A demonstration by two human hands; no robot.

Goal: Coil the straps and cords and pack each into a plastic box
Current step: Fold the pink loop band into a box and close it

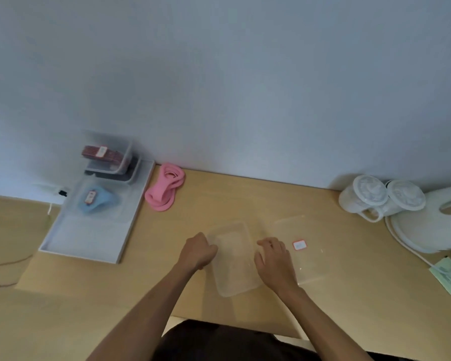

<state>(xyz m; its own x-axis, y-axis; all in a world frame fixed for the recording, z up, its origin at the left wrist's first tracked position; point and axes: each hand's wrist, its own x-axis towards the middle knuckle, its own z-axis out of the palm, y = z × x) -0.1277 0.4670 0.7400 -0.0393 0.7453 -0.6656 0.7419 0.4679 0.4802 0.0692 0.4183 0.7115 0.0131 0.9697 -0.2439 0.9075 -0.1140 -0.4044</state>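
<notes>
Gripping the box (233, 267) on the surface (154, 272), we curl our left hand (198, 250) round its left rim and our right hand (274, 261) round its right.

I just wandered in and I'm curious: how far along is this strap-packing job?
Done: the blue strap and the dark red strap sit boxed and labelled on the white tray. In hand: the left hand and right hand hold an empty clear box at its sides; its lid lies beside it. Left: the pink strap, loosely coiled near the wall, is not yet boxed.
</notes>
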